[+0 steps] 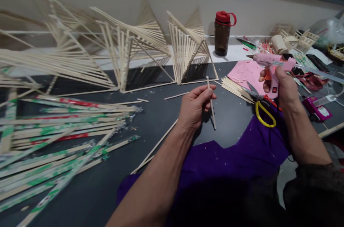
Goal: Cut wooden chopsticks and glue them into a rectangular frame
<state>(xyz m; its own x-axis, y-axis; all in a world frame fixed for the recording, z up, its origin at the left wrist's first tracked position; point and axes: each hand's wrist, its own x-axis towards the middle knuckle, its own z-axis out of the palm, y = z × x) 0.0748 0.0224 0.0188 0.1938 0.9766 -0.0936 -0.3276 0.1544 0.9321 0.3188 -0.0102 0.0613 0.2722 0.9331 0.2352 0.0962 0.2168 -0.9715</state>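
Pinched between the thumb and fingers of my left hand (197,103) is a thin wooden stick (212,112), held near its upper part and slanting down over the dark table. My right hand (285,83) grips a pink hot glue gun (274,63) by the handle, its nozzle pointing left and a clear glue stick coming out of the back. Below the gun lie scissors (266,113) with a yellow handle and a small pile of bare sticks (233,89). Twisted frames of glued sticks (188,46) stand along the wall.
Chopsticks in green and red wrappers (67,123) cover the left of the table. A bottle with a red lid (222,35) stands by the wall. Purple cloth (231,159) lies at the front edge. Right of the gun are a purple device (317,109) and small stick models (305,40).
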